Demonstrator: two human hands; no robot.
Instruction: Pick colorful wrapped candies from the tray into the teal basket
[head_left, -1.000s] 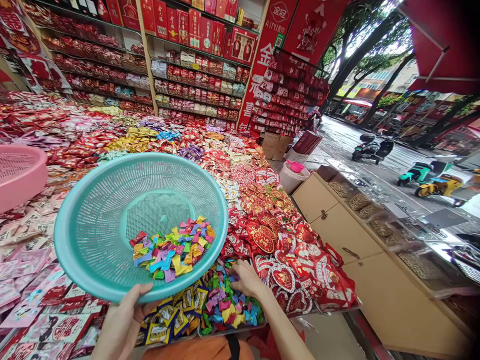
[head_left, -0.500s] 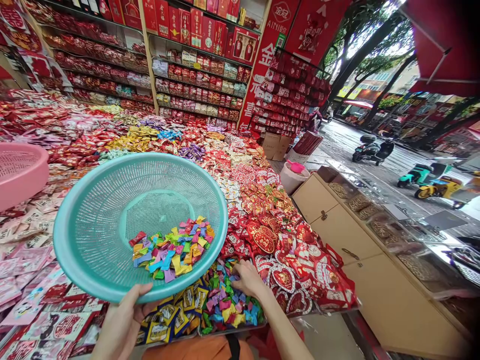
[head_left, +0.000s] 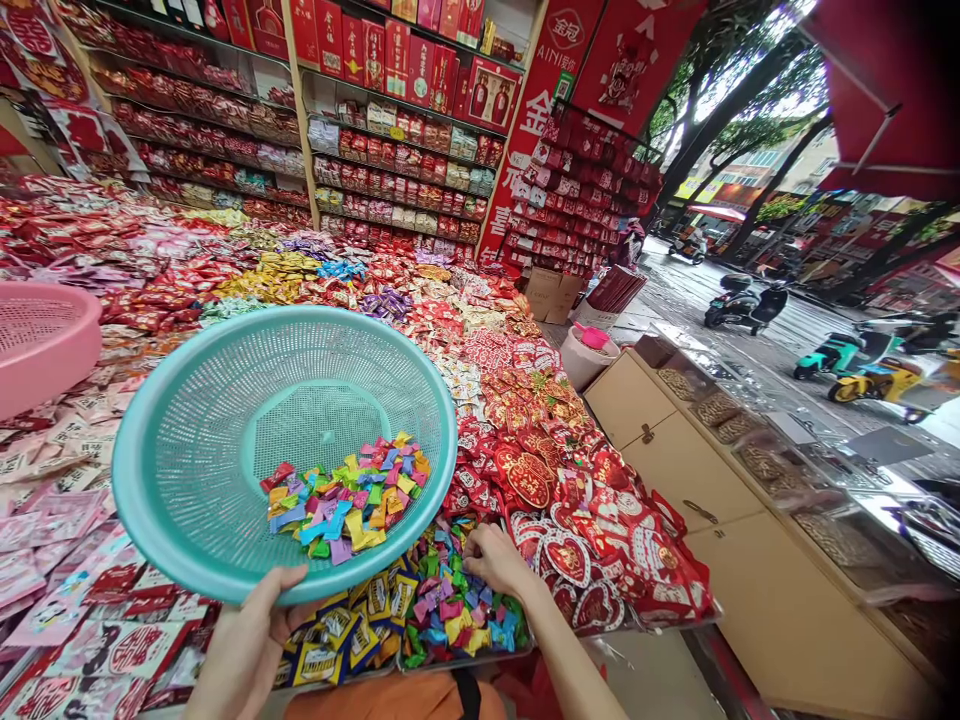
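Observation:
My left hand [head_left: 259, 640] grips the near rim of a round turquoise plastic basket [head_left: 176, 345], thumb on top of the rim and fingers under it. The basket is tilted toward me, and colourful wrapped candies [head_left: 352, 500] lie in its lower right part. My right hand [head_left: 495, 555] reaches into a compartment of the same kind of candies [head_left: 457, 610], just right of the basket. Its fingers are bent and closed among the candies; what they hold is hidden. Under the basket's near edge lie candies in yellow and navy wrappers [head_left: 322, 665].
A pink basket [head_left: 45, 350] stands at the left. Heaps of red packets [head_left: 570, 480] and pale pink packets [head_left: 52, 530] cover the display. Behind are shelves of red goods [head_left: 405, 150]. At the right are a wooden cabinet [head_left: 675, 460] and a street with scooters [head_left: 746, 300].
The turquoise basket has shifted very slightly right in view. Both hands keep nearly the same places, the left on the rim and the right in the candies.

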